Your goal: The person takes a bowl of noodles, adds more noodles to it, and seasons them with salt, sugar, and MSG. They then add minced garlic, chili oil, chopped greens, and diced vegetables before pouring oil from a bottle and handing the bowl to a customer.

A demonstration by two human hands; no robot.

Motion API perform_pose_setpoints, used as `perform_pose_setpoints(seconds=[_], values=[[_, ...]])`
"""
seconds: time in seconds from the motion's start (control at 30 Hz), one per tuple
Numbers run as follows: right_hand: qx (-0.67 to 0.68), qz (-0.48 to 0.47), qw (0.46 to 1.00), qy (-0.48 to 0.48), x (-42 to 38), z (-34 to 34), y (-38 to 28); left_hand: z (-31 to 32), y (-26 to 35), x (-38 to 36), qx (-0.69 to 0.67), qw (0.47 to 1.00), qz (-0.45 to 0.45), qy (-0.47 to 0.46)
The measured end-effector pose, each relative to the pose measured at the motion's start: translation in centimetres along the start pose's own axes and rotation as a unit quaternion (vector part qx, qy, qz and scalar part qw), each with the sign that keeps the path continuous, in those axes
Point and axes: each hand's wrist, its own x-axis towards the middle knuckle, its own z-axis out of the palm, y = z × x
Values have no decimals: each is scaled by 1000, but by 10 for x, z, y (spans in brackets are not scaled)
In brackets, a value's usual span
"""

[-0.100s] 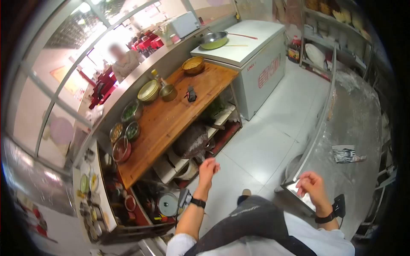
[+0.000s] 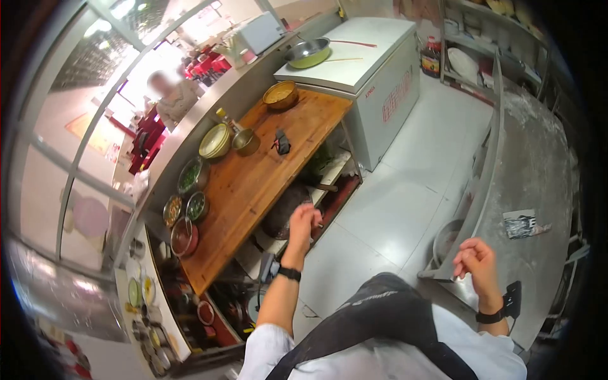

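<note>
A black apron (image 2: 354,323) with pale script (image 2: 381,295) overlies white sleeves (image 2: 269,351). Left of the apron, the bare left hand (image 2: 305,225) has a black wristband (image 2: 289,273) with a boxy grey module (image 2: 269,267); right of it, the bare right hand (image 2: 475,261) has a black strap (image 2: 491,316) and dark module (image 2: 512,299).

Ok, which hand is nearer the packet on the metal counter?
Right. The right hand is near the edge of the metal counter, left of the packet; the left hand is farther off, toward the wooden table.
</note>
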Motion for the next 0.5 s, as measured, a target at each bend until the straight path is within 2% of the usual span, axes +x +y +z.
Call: perform_pose_setpoints(seconds=[0.1,0.2,0.27,0.37,0.4,0.5], values=[[-21,27,997,74,17,23,1,-22,30,96,-11,998,-59,27],[-24,45,988,144,37,39,6,-40,42,214,-31,996,-67,40],[-44,67,961,263,51,55,8,-56,39,301,-44,993,-101,39],[-56,63,928,363,65,87,22,-73,30,432,-82,980,-149,101],[-50,53,910,407,73,101,25,-72,30,465,-88,979,-135,123],[-44,60,896,438,97,141,45,-82,16,552,-159,961,-154,167]])
